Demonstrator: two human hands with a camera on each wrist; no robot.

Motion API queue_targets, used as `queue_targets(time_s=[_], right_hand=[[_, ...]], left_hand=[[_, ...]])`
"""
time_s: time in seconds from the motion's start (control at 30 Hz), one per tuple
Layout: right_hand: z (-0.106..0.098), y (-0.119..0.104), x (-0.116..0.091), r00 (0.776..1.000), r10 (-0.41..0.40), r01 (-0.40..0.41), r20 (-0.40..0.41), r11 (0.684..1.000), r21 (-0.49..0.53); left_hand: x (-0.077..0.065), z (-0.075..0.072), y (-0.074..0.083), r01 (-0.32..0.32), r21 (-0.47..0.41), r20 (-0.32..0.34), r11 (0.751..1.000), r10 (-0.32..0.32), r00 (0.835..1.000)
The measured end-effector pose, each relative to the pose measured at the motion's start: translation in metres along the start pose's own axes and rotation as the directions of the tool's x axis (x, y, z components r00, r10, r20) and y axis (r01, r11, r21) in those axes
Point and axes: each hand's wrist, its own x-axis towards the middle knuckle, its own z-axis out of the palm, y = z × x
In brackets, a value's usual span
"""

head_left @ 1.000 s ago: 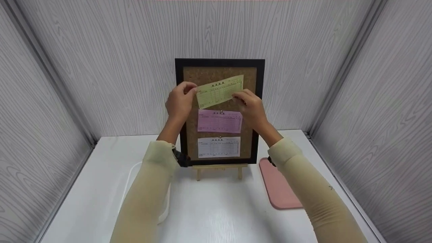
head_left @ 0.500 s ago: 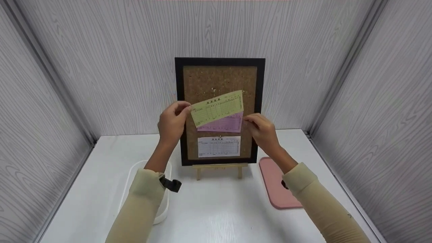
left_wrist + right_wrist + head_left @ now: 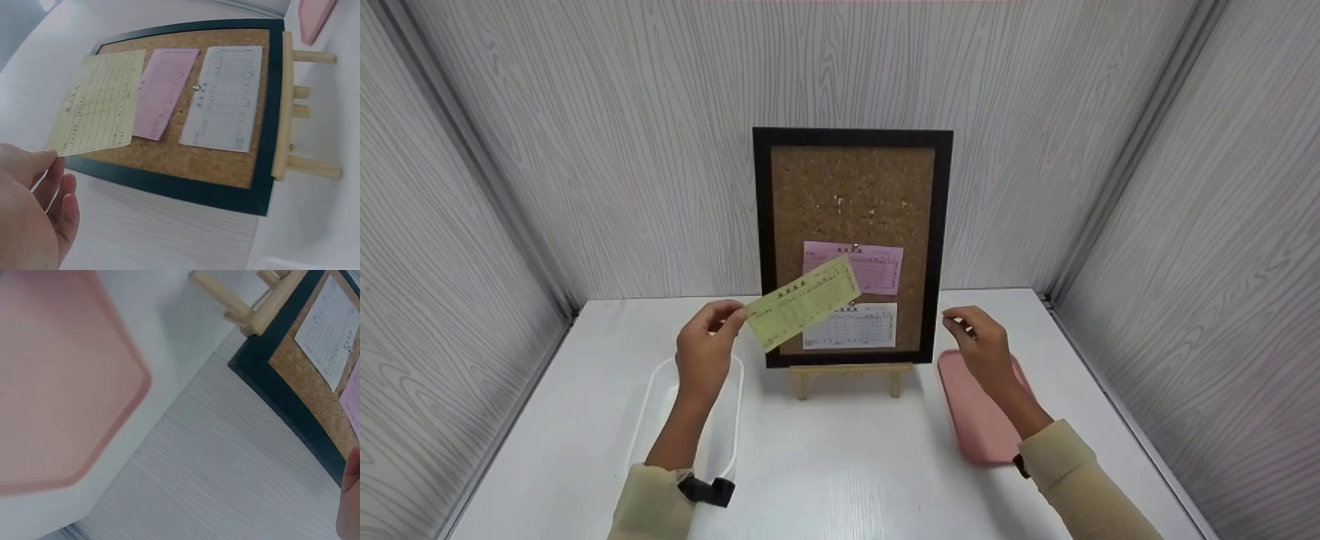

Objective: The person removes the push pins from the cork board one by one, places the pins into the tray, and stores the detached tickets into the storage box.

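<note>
By its left corner, my left hand (image 3: 706, 349) pinches a yellow printed slip (image 3: 802, 301) between thumb and fingers. Tilted, the slip hangs in front of a black-framed cork board (image 3: 851, 176). In the head view it partly covers a pink slip (image 3: 877, 266) and a white slip (image 3: 870, 330), each fastened with a small pin. In the left wrist view, the yellow slip (image 3: 101, 104) is away from the board. To the board's right, my right hand (image 3: 982, 346) has thumb and fingertips drawn together; whether anything tiny is between them is too small to tell.
A wooden easel (image 3: 849, 369) supports the board on the white table (image 3: 840, 457). A pink tray (image 3: 975, 409) lies below my right hand. The white-rimmed container (image 3: 737, 420) sits under my left forearm. Grey wood-grain panels (image 3: 660, 150) enclose the back and sides.
The yellow slip has moved down and left off the upper board with my left hand, tilting more. My right hand has moved from the slip down and right toward the pink tray.
</note>
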Motion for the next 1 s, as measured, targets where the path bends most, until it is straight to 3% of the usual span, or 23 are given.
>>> queue_targets(time_s=[0.23,0.53,0.8,1.0], right_hand=[[-0.018,0.013,-0.037,0.978,0.203,-0.204,0.049,0.979,0.016],[-0.034,0.035,-0.071,0.918,0.376,-0.381,0.127,0.924,0.022],[-0.039,0.049,-0.096,0.891,0.405,-0.415,0.206,0.910,0.005],[-0.038,0.054,-0.107,0.882,0.419,-0.392,0.214,0.906,-0.158]], left_hand=[[-0.030,-0.021,-0.031,0.087,0.035,-0.027,0.996,-0.086,0.996],[-0.053,-0.044,-0.065,0.217,0.078,-0.063,0.973,-0.212,0.975],[-0.067,-0.065,-0.090,0.352,0.149,-0.105,0.924,-0.339,0.935],[-0.072,-0.076,-0.112,0.423,0.214,-0.154,0.880,-0.397,0.905]])
